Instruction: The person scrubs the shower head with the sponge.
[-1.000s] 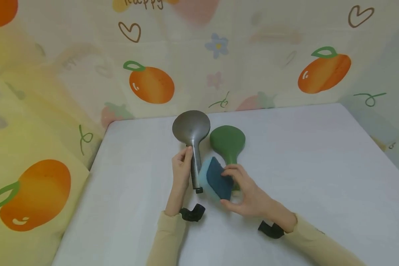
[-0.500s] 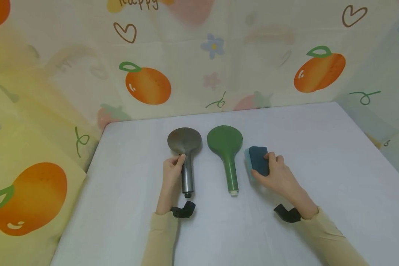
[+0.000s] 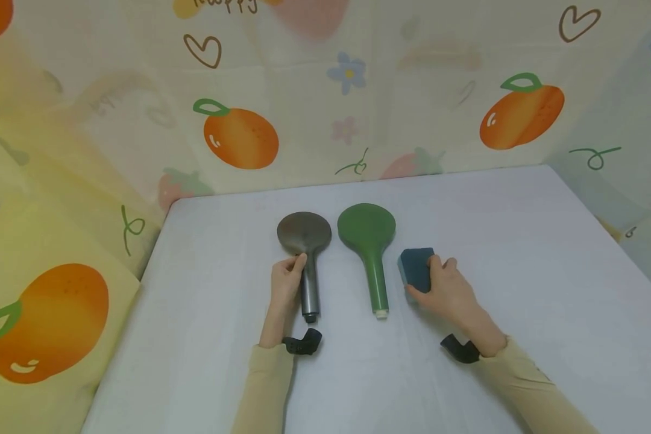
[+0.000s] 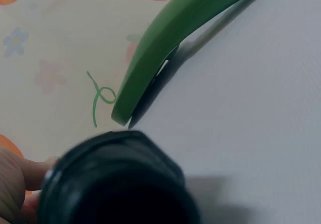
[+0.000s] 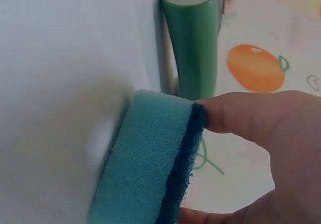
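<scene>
A dark grey shower head (image 3: 304,231) lies face down on the table, and my left hand (image 3: 286,280) pinches it at the neck, with the thumb along its side. Its dark handle end (image 4: 118,176) fills the bottom of the left wrist view. To its right is a green shower head (image 3: 366,225) with a white tip, which neither hand touches. My right hand (image 3: 451,295) holds a two-layer blue sponge (image 3: 415,269) between thumb and fingers, right of the green handle. In the right wrist view the sponge's light foam (image 5: 143,153) is close to the tabletop, dark scouring layer outward.
A white-covered table (image 3: 358,380) bears everything. Behind it hangs a cloth (image 3: 304,84) printed with oranges, hearts and flowers, and more printed cloth (image 3: 59,229) runs along the left side. Black camera straps (image 3: 304,343) sit on both wrists.
My left hand has lowered the grey shower head to the table, left of the green one. The right hand has carried the sponge from over the green handle to its right and down.
</scene>
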Demonstrator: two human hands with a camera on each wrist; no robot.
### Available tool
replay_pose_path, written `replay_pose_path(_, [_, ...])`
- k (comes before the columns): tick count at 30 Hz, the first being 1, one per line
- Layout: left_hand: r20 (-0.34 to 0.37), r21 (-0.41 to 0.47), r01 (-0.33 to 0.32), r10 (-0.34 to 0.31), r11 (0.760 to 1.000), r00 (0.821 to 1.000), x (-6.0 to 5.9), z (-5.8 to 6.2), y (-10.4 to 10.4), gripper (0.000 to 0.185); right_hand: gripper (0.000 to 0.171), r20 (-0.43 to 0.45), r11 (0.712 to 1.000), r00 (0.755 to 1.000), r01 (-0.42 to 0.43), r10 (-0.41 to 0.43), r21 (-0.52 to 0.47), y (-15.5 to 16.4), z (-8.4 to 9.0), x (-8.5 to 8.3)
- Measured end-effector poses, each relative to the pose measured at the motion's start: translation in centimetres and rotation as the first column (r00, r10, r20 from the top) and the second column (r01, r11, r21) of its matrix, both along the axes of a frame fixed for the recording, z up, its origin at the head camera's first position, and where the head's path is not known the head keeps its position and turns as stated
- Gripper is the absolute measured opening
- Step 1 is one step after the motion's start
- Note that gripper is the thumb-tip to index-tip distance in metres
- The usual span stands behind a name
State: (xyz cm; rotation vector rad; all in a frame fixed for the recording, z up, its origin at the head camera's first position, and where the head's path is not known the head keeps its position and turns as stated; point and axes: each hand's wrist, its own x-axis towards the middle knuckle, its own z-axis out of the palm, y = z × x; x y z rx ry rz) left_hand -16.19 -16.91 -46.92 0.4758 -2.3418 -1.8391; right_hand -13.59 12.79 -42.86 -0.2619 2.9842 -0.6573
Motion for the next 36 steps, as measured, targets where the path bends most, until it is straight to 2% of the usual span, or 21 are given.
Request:
replay_pose_path(4, [0.014,-0.05,-0.012,0.012,0.999,1.0,0.1,0.1,-0.1,0.03,0.061,-0.037,1.0,0.999,-0.005,0.006,0.022,-0.3,-0.3,0.2])
replay_pose_path(7, [0.002,-0.139,-0.024,0.025,0.99,1.0,0.3,0.2,-0.3,0.031,0.06,-0.059,0.999,0.998,-0.005,0.007,0.036,-0.5,-0.4,0.4])
replay_pose_path(10, [-0.025,-0.222,-0.04,0.036,0.974,0.999,0.5,0.2,-0.3,0.029,0.059,-0.083,0.998,0.996,-0.001,0.007,0.064,-0.6,-0.4,0.5])
replay_pose_path(13, [-0.059,-0.315,-0.05,0.033,0.948,0.998,0.5,0.3,-0.4,0.026,0.06,-0.124,0.995,0.992,0.003,0.009,0.101,-0.7,-0.5,0.5])
replay_pose_path(14, [-0.068,-0.363,-0.052,0.029,0.93,0.997,0.5,0.3,-0.4,0.026,0.059,-0.144,0.994,0.989,0.003,0.012,0.108,-0.7,-0.6,0.5])
replay_pose_path(15, [-0.083,-0.431,-0.055,0.022,0.901,0.996,0.6,0.4,-0.5,0.027,0.059,-0.172,0.993,0.985,0.001,0.019,0.115,-0.7,-0.6,0.5])
replay_pose_path(16, [-0.103,-0.505,-0.061,0.01,0.861,0.995,0.6,0.5,-0.5,0.029,0.058,-0.208,0.993,0.978,-0.001,0.025,0.117,-0.7,-0.6,0.4])
replay_pose_path(19, [-0.215,-0.697,-0.118,-0.05,0.707,0.975,0.7,1.2,-0.8,0.033,0.054,-0.33,0.997,0.942,-0.033,0.053,0.065,-0.7,-0.4,-0.3])
replay_pose_path(20, [-0.266,-0.736,-0.144,-0.087,0.661,0.96,0.7,1.5,-0.8,0.031,0.052,-0.378,0.998,0.923,-0.059,0.068,0.035,-0.7,-0.2,-0.6])
replay_pose_path(21, [-0.316,-0.762,-0.169,-0.132,0.625,0.939,0.7,1.8,-0.9,0.029,0.051,-0.423,0.996,0.902,-0.089,0.085,0.008,-0.7,0.0,-1.0])
replay_pose_path(22, [-0.364,-0.772,-0.186,-0.182,0.608,0.914,0.8,2.2,-0.9,0.026,0.051,-0.46,0.992,0.882,-0.125,0.102,-0.018,-0.7,0.1,-1.5])
replay_pose_path(24, [-0.417,-0.782,-0.182,-0.284,0.596,0.863,0.8,2.8,-1.0,0.019,0.055,-0.511,0.981,0.847,-0.19,0.143,-0.041,-0.7,0.5,-2.4])
replay_pose_path(26, [-0.398,-0.806,-0.134,-0.36,0.576,0.844,0.8,3.3,-0.9,0.02,0.061,-0.529,0.973,0.83,-0.228,0.178,-0.031,-0.5,0.8,-3.1])
replay_pose_path(28, [-0.337,-0.834,-0.072,-0.401,0.546,0.852,0.9,3.6,-0.9,0.027,0.068,-0.503,0.973,0.842,-0.23,0.196,-0.005,-0.3,0.9,-3.6])
replay_pose_path(31, [-0.226,-0.868,0.007,-0.408,0.497,0.885,1.1,3.7,-0.8,0.04,0.072,-0.417,0.979,0.888,-0.202,0.194,0.025,0.1,1.0,-4.0])
replay_pose_path(33, [-0.188,-0.872,0.034,-0.399,0.488,0.898,1.1,3.6,-0.9,0.046,0.073,-0.359,0.983,0.916,-0.18,0.18,0.035,0.3,1.0,-4.1])
replay_pose_path(36, [-0.173,-0.87,0.046,-0.39,0.491,0.904,1.2,3.5,-0.9,0.048,0.074,-0.32,0.986,0.932,-0.164,0.169,0.041,0.4,0.9,-4.2])
